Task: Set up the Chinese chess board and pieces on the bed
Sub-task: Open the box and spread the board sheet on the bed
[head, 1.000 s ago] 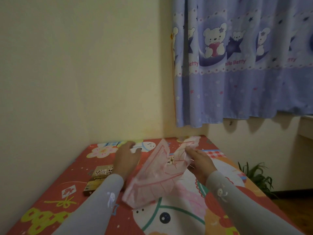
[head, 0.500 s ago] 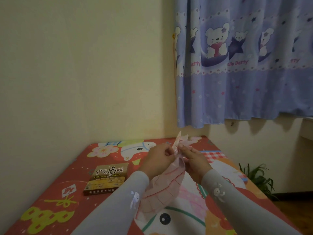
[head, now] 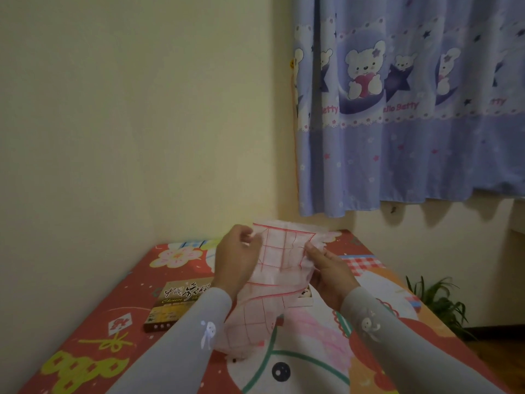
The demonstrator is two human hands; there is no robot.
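Observation:
A thin white sheet with a red grid, the chess board sheet (head: pixel 279 254), hangs partly unfolded above the bed (head: pixel 93 334). My left hand (head: pixel 237 258) pinches its upper left edge. Its right edge is gripped by my right hand (head: pixel 326 268). The lower part of the sheet droops down onto the bedcover. Behind the sheet peeks a corner of an open tray (head: pixel 305 297) holding a round chess piece; the rest of it is hidden. A brown and yellow chess box lid (head: pixel 179 304) lies flat on the bed to the left of my left arm.
The bed has a red cartoon-print cover and stands in a corner against a cream wall (head: pixel 127 137). A blue bear-print curtain (head: pixel 412 109) hangs at the back right. A green potted plant (head: pixel 437 302) stands on the floor beside the bed's right edge.
The sheet was pinched together at its top between both hands; now my hands have drawn apart and the top part is spread open, showing its grid.

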